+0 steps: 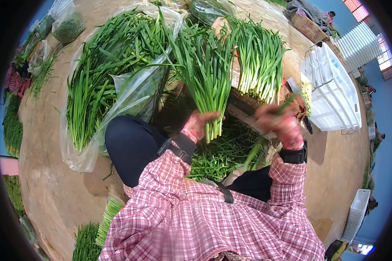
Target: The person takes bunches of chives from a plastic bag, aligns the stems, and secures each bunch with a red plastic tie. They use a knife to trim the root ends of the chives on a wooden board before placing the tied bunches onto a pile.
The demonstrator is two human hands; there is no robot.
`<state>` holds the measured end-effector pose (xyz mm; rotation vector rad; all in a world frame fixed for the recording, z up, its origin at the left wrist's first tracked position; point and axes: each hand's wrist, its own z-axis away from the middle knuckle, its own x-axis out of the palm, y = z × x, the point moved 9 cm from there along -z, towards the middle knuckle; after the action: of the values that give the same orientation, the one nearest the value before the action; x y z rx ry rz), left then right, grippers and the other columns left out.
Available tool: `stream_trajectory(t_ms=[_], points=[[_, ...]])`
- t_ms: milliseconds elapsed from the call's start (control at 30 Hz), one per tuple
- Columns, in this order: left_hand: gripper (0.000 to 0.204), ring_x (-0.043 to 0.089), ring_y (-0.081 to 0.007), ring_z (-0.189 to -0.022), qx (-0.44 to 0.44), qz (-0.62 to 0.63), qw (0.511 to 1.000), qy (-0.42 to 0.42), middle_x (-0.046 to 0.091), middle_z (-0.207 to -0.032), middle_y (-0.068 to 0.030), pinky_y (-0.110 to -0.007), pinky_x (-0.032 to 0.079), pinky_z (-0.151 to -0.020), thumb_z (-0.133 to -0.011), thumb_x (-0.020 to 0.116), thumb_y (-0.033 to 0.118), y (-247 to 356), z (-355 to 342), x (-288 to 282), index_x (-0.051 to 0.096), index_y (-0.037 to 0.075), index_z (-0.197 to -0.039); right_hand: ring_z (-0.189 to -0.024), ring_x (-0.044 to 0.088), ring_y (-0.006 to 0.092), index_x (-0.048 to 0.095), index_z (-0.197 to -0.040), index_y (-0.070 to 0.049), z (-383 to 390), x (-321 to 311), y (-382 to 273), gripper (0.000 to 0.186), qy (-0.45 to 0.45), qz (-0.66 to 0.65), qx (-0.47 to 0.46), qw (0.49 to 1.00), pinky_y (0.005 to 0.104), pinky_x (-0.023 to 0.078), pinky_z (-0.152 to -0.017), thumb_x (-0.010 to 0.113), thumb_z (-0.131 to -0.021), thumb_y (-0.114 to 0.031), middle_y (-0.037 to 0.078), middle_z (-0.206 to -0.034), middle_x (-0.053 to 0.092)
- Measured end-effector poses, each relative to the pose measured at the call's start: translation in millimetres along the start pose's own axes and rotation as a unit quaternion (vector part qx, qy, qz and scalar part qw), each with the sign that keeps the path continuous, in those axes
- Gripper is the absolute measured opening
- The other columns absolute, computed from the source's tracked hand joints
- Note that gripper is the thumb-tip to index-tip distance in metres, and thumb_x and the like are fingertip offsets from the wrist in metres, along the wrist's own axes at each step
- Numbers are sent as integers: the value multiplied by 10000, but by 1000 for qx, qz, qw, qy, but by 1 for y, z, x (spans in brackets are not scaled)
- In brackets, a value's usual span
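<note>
My left hand is closed around the pale lower stems of a bunch of garlic greens, its long flat leaves fanning up and away from me. To its right, my right hand is smeared by motion; a blurred green strip shows at its fingers, and whether they grip it is unclear. Another blurred green piece hangs below that hand. Just beyond the right hand, a neat pile of garlic greens lies with its pale ends toward me. Loose green trimmings are heaped between my legs.
At the left, a big clear plastic bag lies open, full of garlic greens. White plastic crates stand at the right. A dark-handled tool is near the right hand. Cut green bundles lie behind my left side. Other people sit farther off.
</note>
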<state>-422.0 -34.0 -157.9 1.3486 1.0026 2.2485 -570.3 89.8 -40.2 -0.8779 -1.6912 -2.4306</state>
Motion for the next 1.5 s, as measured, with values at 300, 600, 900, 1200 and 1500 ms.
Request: stream_trajectory(t_ms=[300, 600, 900, 1200, 1500], points=[[351, 663, -225, -809, 78, -31, 996, -7, 679, -956, -108, -368, 555, -714, -780, 683, 81, 7, 3, -6, 618, -4, -1115, -815, 669, 197, 682, -1069, -91, -62, -34, 107, 267, 52, -928, 193, 314, 343, 540, -785, 680, -846, -238, 98, -901, 698], [362, 674, -227, -816, 27, -22, 999, -24, 685, -979, -134, -368, 565, -700, -779, 701, 103, 15, 13, 6, 633, -27, -1109, -572, 440, 93, 655, -979, 3, -42, 50, 118, 234, 236, -854, 19, -463, 237, 380, -558, 633, -876, -206, -20, -638, 476], [355, 674, -230, -824, 69, -54, 996, -17, 685, -971, -126, -375, 570, -715, -768, 701, 62, 5, 2, -3, 628, -16, -1106, -788, 675, 211, 717, -975, -137, -51, 0, 85, 210, 131, -951, 252, 120, 349, 542, -725, 694, -834, -291, 76, -883, 705], [425, 672, -234, -825, 59, -29, 998, -15, 681, -956, -122, -359, 568, -679, -761, 722, 117, 13, 13, -2, 603, -25, -1144, -662, 614, 109, 683, -985, -18, -14, 54, 130, 228, 107, -952, 279, -62, 229, 491, -608, 683, -855, -206, 49, -765, 679], [574, 613, -316, -1073, -24, 114, 985, -127, 605, -1177, -211, -440, 520, -889, -916, 585, 382, 7, 6, 23, 465, -21, -1307, -656, 582, 77, 650, -1037, 13, 15, -24, 9, 260, -85, -987, 106, -84, 236, 454, -586, 627, -899, -206, 40, -809, 664]])
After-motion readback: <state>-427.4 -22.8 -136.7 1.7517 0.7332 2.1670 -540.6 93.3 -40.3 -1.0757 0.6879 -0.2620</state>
